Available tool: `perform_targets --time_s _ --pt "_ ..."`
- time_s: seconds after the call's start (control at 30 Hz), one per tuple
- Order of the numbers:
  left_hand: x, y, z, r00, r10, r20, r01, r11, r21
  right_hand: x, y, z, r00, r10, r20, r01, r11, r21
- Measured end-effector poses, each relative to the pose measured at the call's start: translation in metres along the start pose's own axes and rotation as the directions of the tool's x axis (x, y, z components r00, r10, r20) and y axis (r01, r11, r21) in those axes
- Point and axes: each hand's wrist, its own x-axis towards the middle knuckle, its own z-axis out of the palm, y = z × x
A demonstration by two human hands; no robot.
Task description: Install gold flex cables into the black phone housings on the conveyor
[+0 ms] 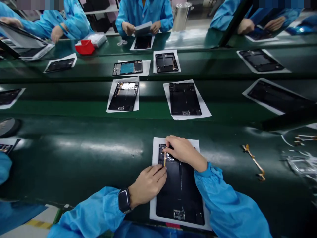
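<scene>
Both hands were pinching a thin gold strip, left hand low and right hand on top, onto the open tablet lying on white paper on the counter, so looked barely half seated, another strip waiting nearby.

The left hand and right hand pinch a thin orange strip upright against the top left corner of a black panel lying on a white sheet. Another orange strip lies well apart on the green belt. 2 more panels lie beyond.
</scene>
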Motion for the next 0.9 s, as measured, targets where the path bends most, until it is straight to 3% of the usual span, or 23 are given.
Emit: perform_targets --time_s 0.3,0.9 --pt "-0.0002 0.0020 0.0020 0.999 0.006 -0.040 -0.005 1.000 0.031 -0.0009 0.0027 0.0023 0.999 -0.032 -0.043 0.032 0.999 0.003" --pt "0.0021 0.0021 0.0002 1.000 0.019 -0.013 -0.019 0.999 0.038 -0.0006 0.0016 0.0000 0.999 -0.022 -0.040 0.022 1.000 -0.010"
